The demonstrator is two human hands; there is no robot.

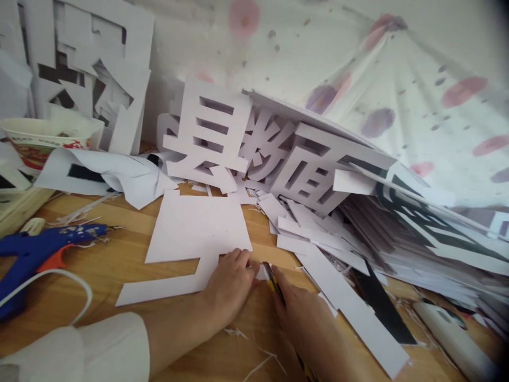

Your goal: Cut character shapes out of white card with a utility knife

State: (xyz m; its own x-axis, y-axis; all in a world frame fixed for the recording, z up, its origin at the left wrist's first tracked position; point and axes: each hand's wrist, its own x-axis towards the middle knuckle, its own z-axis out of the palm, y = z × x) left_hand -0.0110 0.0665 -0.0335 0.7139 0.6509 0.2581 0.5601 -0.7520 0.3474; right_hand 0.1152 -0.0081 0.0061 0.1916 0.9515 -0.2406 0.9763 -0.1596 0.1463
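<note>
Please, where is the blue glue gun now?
In the head view, the glue gun lies at the far left on the table, below the paper bowl.

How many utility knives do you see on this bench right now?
1: the black-and-yellow utility knife in the right hand, in front of the left hand's fingertips. Others may be hidden under the white offcuts.

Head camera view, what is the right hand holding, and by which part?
The right hand holds a yellow-and-black craft knife by its handle, fingers close to the blade end.
</note>
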